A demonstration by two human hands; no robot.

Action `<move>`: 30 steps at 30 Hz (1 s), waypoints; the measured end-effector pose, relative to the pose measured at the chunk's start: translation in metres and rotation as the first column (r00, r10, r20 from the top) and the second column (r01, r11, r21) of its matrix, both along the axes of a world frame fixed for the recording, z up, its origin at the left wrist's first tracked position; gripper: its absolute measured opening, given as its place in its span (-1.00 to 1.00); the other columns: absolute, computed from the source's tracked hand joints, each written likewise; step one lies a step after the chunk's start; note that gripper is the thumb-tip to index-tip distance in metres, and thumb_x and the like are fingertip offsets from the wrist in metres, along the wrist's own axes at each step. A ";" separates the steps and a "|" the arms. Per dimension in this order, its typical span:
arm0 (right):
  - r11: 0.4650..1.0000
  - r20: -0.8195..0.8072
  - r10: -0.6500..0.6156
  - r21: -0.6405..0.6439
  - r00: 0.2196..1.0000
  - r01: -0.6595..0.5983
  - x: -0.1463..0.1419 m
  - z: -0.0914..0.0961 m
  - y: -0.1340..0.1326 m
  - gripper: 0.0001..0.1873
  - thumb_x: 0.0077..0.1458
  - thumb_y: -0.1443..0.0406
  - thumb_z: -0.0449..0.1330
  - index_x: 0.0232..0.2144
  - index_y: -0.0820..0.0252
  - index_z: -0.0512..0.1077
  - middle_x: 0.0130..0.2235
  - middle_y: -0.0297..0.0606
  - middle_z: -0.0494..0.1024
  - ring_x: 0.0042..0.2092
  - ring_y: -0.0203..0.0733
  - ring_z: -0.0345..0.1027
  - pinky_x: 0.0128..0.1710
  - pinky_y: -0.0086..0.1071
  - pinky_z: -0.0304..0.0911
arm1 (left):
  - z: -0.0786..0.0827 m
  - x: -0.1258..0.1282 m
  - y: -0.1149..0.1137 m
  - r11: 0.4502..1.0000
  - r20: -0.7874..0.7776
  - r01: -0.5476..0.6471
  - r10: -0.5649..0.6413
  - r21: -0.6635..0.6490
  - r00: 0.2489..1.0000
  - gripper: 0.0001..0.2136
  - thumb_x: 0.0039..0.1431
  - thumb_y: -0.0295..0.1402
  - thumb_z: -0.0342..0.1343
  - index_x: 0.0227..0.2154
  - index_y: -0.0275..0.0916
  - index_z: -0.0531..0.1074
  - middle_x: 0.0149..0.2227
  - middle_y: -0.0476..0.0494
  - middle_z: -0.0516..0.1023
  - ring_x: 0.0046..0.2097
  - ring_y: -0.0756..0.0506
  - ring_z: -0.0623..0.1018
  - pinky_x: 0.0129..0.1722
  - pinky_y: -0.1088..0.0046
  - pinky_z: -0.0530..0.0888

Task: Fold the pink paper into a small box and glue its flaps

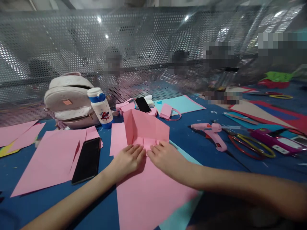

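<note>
A sheet of pink paper (146,127) with upright creased panels stands folded in the middle. My left hand (129,159) holds its near flap down on the left, with fingers close together over it. On the right, my right hand (165,159) has its fingers bent onto the same flap; both thumbs are mostly hidden. Beneath my hands lies a large pink sheet (153,198). Part of a light blue sheet (181,212) shows under that one. Another piece of pink paper (117,135) lies behind my left hand.
Left are pink sheets (50,159), a black phone (86,159), a white backpack (72,102) and a water bottle (102,108). A second phone (143,104) lies behind the folded paper. To the right are a pink glue gun (212,131), scissors (254,145) and a purple device (275,140).
</note>
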State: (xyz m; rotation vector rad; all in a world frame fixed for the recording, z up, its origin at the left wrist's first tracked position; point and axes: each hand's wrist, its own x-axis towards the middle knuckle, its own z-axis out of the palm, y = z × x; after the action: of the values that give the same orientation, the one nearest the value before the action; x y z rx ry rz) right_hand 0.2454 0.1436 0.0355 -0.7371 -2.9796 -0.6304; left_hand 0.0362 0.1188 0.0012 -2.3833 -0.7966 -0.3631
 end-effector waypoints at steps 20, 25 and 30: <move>0.912 0.076 -0.325 -0.240 0.943 0.334 -0.044 0.041 0.048 -0.82 0.19 0.39 0.19 -0.24 0.39 0.58 -0.17 0.14 0.64 -0.08 0.13 0.53 -0.28 -0.29 0.30 | -0.007 0.009 0.001 0.995 -0.097 -0.102 0.101 -0.011 0.990 -0.68 0.22 -0.73 -0.12 -0.02 -0.53 0.39 -0.07 -0.46 0.62 -0.09 -0.21 0.66 -0.27 0.37 0.61; 0.912 0.149 -0.293 -0.252 0.944 0.323 -0.044 0.055 0.047 -0.78 0.21 0.41 0.15 -0.19 0.35 0.59 -0.08 0.11 0.62 -0.03 0.10 0.52 -0.26 -0.29 0.29 | -0.009 0.008 0.002 0.991 -0.100 -0.127 0.121 -0.048 0.988 -0.70 0.23 -0.72 -0.12 -0.04 -0.51 0.38 -0.08 -0.46 0.61 -0.10 -0.21 0.66 -0.32 0.37 0.61; 0.904 0.215 -0.283 -0.265 0.935 0.335 -0.044 0.058 0.045 -0.79 0.06 0.50 0.24 -0.21 0.35 0.57 -0.23 0.05 0.65 -0.20 0.05 0.56 -0.33 -0.33 0.23 | -0.011 0.008 0.002 0.984 -0.105 -0.153 0.144 -0.089 0.984 -0.70 0.25 -0.70 -0.11 -0.02 -0.50 0.37 -0.07 -0.45 0.60 -0.09 -0.21 0.65 -0.33 0.38 0.61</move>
State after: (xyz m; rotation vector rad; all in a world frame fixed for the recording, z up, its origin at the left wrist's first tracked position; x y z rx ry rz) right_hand 0.2009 0.1882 0.0936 -1.2606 -3.1833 -0.2538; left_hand 0.0445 0.1212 -0.0098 -2.3918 -0.9593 -0.1485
